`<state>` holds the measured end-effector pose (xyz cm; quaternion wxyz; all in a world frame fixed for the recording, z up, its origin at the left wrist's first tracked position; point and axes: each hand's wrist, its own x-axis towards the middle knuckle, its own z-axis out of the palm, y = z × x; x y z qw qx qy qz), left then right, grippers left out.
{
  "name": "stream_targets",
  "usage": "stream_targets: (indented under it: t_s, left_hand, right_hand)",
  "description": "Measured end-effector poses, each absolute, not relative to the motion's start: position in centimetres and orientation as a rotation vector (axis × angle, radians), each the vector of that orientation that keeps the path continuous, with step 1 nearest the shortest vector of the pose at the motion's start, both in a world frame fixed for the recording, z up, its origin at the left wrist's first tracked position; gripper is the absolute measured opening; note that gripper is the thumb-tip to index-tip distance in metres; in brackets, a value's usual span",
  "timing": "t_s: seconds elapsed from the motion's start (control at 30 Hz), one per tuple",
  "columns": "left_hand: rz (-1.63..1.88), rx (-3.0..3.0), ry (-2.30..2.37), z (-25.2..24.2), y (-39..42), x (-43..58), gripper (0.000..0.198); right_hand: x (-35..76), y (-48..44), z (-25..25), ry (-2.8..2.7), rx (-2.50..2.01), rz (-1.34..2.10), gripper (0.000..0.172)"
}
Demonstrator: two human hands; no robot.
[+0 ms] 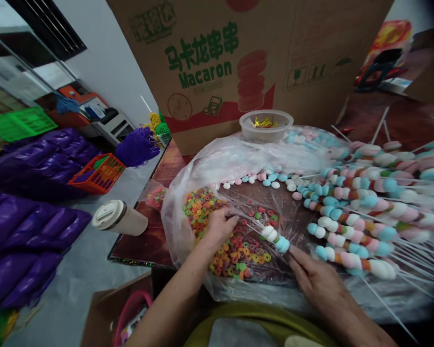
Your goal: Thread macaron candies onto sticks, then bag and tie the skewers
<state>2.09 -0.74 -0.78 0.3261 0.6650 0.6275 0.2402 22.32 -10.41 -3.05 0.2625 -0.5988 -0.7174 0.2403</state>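
Observation:
A thin candy skewer (270, 234), strung with white and light-blue candies, slants between my two hands. My right hand (320, 277) is closed around its lower end, just below the blue candies. At the upper end, the thumb and fingers of my left hand (220, 225) pinch together on the bare stick; whether a small candy is also between them is hidden. Beneath my left hand lie colourful ring-shaped candies (240, 248), spread on clear plastic. Finished-looking skewers (361, 236) with pink, white, blue and brown pieces are piled right of my right hand.
Loose pastel candies (275, 178) curve along a plastic bag (217, 156). Behind stand a clear bowl (266, 132) with gold ties and a large cardboard box (210, 62). A lidded cup (130, 219) is at the left table edge. Purple packages (21, 250) lie beyond.

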Motion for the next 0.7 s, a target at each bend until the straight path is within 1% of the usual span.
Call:
stream_targets:
  t_s: [0.13, 0.3, 0.53, 0.7]
  left_hand:
    - [0.828, 1.315, 1.527, -0.7, -3.3, 3.8, 0.019]
    - [0.937, 0.888, 1.453, -0.4, -5.2, 5.0, 0.017]
    - [1.063, 0.745, 1.436, 0.3, -6.2, 4.8, 0.015]
    - [1.109, 0.596, 1.39, 0.3, -6.8, 4.4, 0.02]
  right_hand:
    - [21.9, -10.7, -2.8, -2.151, -1.765, 0.593, 0.026]
    - [21.1, -11.2, -2.2, -2.297, -1.859, 0.486, 0.022]
    - [21.2, -11.9, -1.9, -2.304, -1.821, 0.477, 0.023]
    - [21.0, -12.0, -1.8, -2.308, -1.762, 0.649, 0.024]
